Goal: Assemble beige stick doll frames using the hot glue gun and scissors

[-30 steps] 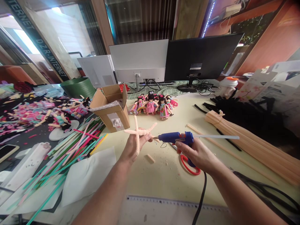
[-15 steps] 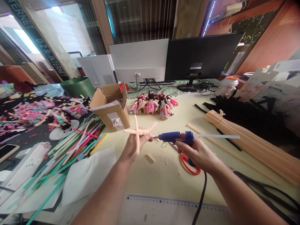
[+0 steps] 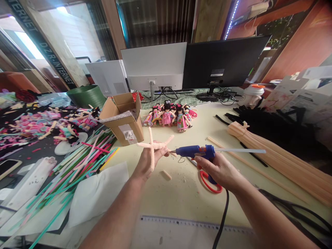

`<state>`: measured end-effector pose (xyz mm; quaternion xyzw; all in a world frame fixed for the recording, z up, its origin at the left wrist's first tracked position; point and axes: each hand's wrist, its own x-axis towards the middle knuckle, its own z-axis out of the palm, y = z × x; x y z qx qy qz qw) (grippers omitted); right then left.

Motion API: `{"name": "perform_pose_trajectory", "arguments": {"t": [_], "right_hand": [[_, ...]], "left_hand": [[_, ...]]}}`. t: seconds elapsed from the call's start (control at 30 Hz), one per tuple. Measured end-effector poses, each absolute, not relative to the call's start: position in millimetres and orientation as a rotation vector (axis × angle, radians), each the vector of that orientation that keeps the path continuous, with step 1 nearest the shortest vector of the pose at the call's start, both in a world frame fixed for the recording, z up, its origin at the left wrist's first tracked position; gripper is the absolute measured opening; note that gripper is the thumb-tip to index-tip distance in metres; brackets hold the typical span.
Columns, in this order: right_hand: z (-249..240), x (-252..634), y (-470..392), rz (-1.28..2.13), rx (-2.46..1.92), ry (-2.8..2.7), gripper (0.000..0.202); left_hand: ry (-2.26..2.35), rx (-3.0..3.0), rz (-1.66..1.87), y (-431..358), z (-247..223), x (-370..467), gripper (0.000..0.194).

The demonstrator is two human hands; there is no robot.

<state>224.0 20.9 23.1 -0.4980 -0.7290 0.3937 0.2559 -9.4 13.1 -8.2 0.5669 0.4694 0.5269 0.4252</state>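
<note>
Pinching the fuzzy peach figure (image 3: 152,146) w/ my L hand (image 3: 149,159), fingers closed on it, arms splayed out, L of the blue glue gun (image 3: 193,151). My R hand (image 3: 219,169) is wrapped round the gun's handle, nozzle tip right at the L fingertips. Red-handled scissors (image 3: 210,183) lie under the gun, approx. beside my R hand; cardboard box (image 3: 127,128) sits behind L, dolls (image 3: 168,116) behind ctr.

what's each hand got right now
left hand: closed on the peach fuzzy figure
right hand: closed around the blue glue gun, its nozzle at the figure
</note>
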Motion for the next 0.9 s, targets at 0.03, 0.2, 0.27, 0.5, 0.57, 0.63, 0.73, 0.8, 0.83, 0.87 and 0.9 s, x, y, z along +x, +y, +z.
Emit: {"name": "perform_pose_trajectory", "arguments": {"t": [0.03, 0.2, 0.27, 0.5, 0.57, 0.63, 0.73, 0.8, 0.83, 0.87, 0.9], "right_hand": [[23.3, 223.8, 20.8, 1.067, -1.358, -1.979, 0.032], [23.7, 223.9, 20.6, 1.065, -1.355, -1.978, 0.032], [23.3, 224.2, 20.4, 1.07, -1.346, -1.969, 0.032], [23.5, 223.3, 20.3, 1.081, -1.332, -1.948, 0.032], [24.2, 222.7, 20.6, 1.078, -1.339, -1.947, 0.032], [24.6, 222.4, 20.9, 1.078, -1.345, -1.947, 0.032], [24.8, 222.4, 21.1, 1.088, -1.346, -1.949, 0.031], [24.9, 222.5, 20.8, 1.091, -1.348, -1.95, 0.031], [25.0, 222.5, 20.6, 1.091, -1.35, -1.949, 0.031], [25.2, 222.5, 20.3, 1.091, -1.352, -1.948, 0.031], [25.4, 222.3, 20.1, 1.093, -1.352, -1.948, 0.031]], "left_hand": [[1.172, 1.42, 1.318, 13.1, -8.5, -9.5, 0.019], [1.168, 1.414, 1.318, 13.3, -8.3, -9.1, 0.019], [1.172, 1.41, 1.318, 13.3, -7.8, -8.9, 0.019], [1.172, 1.399, 1.324, 13.4, -8.0, -9.0, 0.019], [1.163, 1.39, 1.33, 13.7, -8.7, -9.1, 0.018], [1.157, 1.387, 1.333, 14.0, -9.4, -9.2, 0.017], [1.16, 1.397, 1.326, 14.1, -10.4, -9.4, 0.017], [1.165, 1.405, 1.325, 14.0, -10.9, -9.5, 0.018], [1.167, 1.408, 1.325, 14.0, -11.0, -9.6, 0.018], [1.169, 1.41, 1.325, 14.0, -11.0, -9.6, 0.018], [1.169, 1.412, 1.326, 13.9, -10.9, -9.6, 0.018]]}}
